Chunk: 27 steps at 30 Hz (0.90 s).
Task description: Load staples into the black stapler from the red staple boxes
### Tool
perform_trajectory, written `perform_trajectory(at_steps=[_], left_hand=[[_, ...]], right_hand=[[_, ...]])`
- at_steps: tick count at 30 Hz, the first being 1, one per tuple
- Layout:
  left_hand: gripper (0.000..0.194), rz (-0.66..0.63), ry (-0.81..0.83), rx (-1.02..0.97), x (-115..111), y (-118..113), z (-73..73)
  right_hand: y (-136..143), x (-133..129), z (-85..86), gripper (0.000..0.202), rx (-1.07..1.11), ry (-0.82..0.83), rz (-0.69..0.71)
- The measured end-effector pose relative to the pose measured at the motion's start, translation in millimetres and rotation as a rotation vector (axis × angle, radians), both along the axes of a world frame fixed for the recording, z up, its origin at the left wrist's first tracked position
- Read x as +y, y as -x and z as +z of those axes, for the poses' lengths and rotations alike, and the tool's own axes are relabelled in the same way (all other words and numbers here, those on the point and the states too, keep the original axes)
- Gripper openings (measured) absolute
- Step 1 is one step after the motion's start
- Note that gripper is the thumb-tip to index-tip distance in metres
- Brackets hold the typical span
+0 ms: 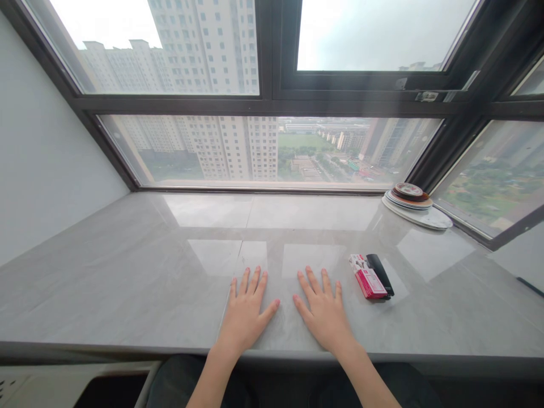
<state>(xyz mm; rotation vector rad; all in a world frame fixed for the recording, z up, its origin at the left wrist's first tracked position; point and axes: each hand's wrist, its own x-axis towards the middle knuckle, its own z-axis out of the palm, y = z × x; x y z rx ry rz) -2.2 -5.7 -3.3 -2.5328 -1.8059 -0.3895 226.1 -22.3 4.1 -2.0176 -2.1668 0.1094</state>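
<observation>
My left hand (245, 311) lies flat, palm down, on the glossy grey stone windowsill (127, 283), its fingers spread and nothing in them. To its right my right hand (323, 309) rests the same way, open and holding nothing. Nearest to the right hand, a little further right, is a small red and white box (369, 277). A black tube-like item (381, 275) lies against the box's right side; its exact kind I cannot make out.
In the far right corner a stack of round plates or lids (410, 198) sits on a white flat board (433, 218). Dark window frames (266, 105) edge the sill. Below its front edge at left is a pale container (46, 385). A dark thin object (531, 286) shows far right.
</observation>
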Motion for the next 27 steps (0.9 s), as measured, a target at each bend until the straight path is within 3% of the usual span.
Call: perform_trajectory(at_steps=[27], left_hand=[[0.068, 0.011, 0.009, 0.003, -0.5, -0.5, 1.1]], right_hand=[[-0.5, -0.3, 0.2, 0.065, 0.008, 0.004, 0.004]])
